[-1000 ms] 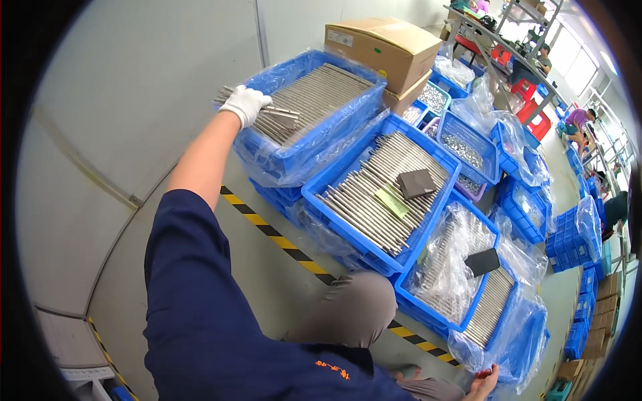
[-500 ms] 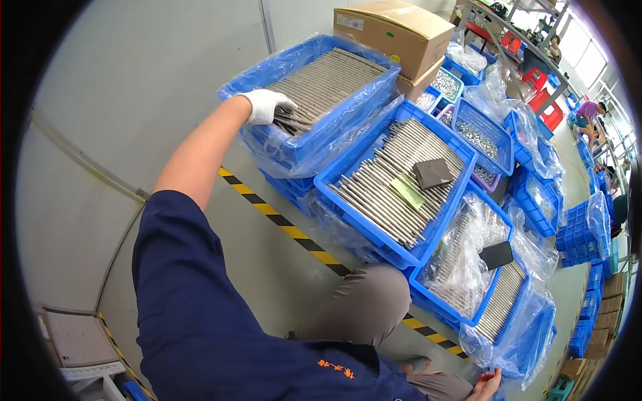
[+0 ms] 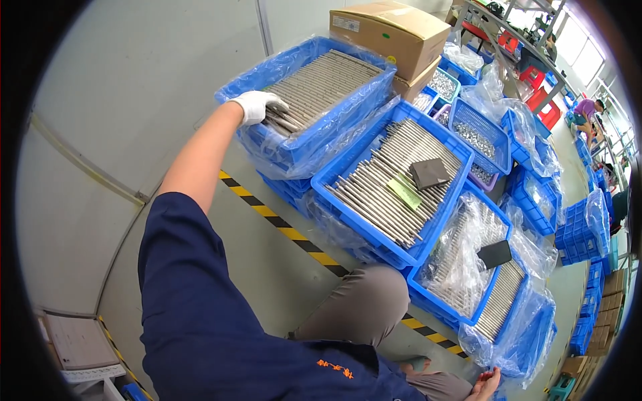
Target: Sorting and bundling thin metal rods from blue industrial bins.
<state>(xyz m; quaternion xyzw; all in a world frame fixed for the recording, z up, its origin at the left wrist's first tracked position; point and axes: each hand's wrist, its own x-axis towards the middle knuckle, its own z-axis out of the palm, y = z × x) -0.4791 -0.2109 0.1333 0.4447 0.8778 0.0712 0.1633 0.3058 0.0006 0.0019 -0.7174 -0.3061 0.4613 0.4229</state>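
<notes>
My left hand [image 3: 257,107], in a white glove, reaches over the near left corner of a lined blue crate [image 3: 309,151]. Its fingers curl around the ends of a few grey metal rods [image 3: 286,121], which lie askew from the rest. Behind them, more metal rods [image 3: 328,77] are packed side by side. My bare right hand [image 3: 486,385] is low at the lower right, beside clear plastic sheeting [image 3: 515,347]. Its fingers are loosely bent and apart, with nothing seen in them.
Next to it, another blue crate [image 3: 382,248] holds rods, a dark block [image 3: 430,173] and a green slip [image 3: 404,192]. Cardboard boxes [image 3: 394,33] stand behind. Baskets of small metal parts [image 3: 476,139] are farther right. Striped floor tape [image 3: 291,232] runs below the crates.
My left hand has shifted slightly left at the rod ends, its fingers still around them. The whole view has slid a little. My right hand stays in place.
</notes>
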